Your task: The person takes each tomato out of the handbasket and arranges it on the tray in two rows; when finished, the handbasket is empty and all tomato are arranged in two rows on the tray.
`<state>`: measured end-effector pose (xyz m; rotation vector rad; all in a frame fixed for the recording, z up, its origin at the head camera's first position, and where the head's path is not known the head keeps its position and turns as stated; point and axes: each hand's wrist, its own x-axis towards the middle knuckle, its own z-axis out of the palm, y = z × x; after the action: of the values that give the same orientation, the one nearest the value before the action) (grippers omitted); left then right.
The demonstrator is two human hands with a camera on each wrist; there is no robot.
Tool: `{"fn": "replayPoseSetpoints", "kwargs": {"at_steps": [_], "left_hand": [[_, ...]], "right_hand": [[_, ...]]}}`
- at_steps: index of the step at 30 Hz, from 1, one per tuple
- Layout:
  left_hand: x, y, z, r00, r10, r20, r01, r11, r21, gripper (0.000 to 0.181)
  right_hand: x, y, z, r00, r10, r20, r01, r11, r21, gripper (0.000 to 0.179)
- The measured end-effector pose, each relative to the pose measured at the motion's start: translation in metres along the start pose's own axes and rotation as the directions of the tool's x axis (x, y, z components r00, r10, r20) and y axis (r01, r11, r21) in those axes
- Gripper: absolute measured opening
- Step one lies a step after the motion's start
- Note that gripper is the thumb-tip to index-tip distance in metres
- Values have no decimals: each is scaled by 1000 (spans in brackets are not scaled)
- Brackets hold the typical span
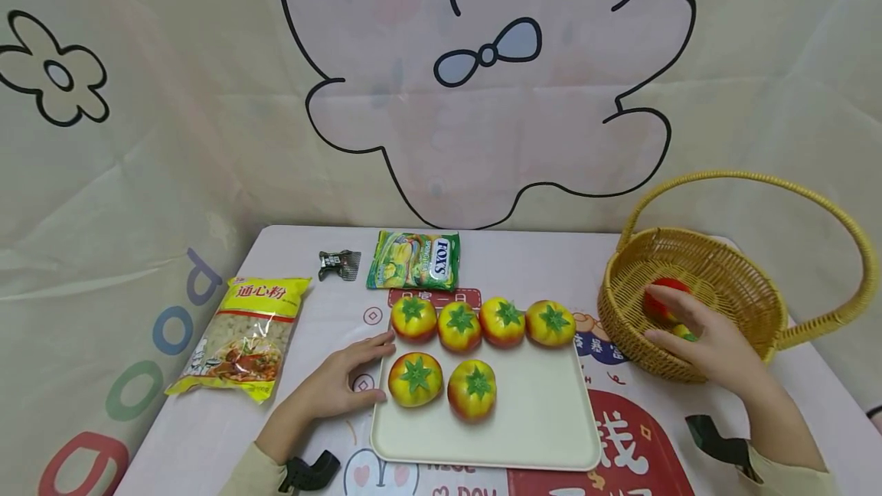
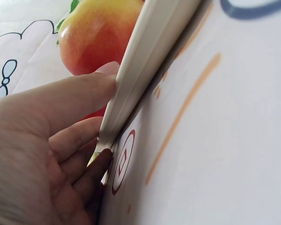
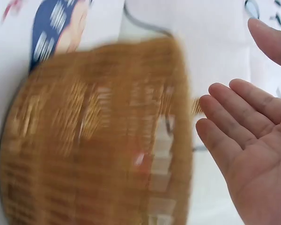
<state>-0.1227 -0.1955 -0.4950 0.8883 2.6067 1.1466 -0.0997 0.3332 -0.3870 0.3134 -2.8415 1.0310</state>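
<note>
My left hand (image 1: 347, 380) rests against the left edge of a cream tray (image 1: 530, 419). In the left wrist view its thumb (image 2: 86, 91) touches the rim, with the fingers along the tray's side. Several red-and-yellow tomato-like fruits (image 1: 478, 389) with green star-shaped tops sit on the tray, in a back row and a front pair. My right hand (image 1: 710, 339) is over the front of a wicker basket (image 1: 730, 274), fingers spread and holding nothing. A red fruit (image 1: 664, 293) lies inside the basket, partly hidden by that hand.
Left of the tray lies a yellow pasta bag (image 1: 251, 335). Behind it are a small dark wrapped packet (image 1: 339, 265) and a green FOX'S candy bag (image 1: 415, 260). The basket's tall handle (image 1: 854, 236) arches to the right. A printed cloth covers the table.
</note>
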Motion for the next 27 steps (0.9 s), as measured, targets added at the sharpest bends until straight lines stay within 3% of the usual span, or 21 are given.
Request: {"fn": "replayPoseSetpoints", "kwargs": {"at_steps": [8,11,15,20,27], "left_hand": [[0,1,0,1000,-8,3,8,1000,-10,65],[0,1,0,1000,-10,3,10,1000,-7,65],[-1,1,0,1000,-11,2,11,1000,-6,66],[0,0,1,1000,-8,3,8,1000,-6,65],[0,2,0,1000,-23,11,23,1000,-11,66]], "right_hand": [[-8,45,-28,992,123,29,-122,992,-19,66],[-8,56,-37,981,170,91,-167,985,-36,71],[-5,66,-42,949,234,209,-219,971,-95,76],[-4,72,-42,917,251,310,-211,965,-158,78],[-1,75,-41,925,219,310,-160,965,-206,77]]}}
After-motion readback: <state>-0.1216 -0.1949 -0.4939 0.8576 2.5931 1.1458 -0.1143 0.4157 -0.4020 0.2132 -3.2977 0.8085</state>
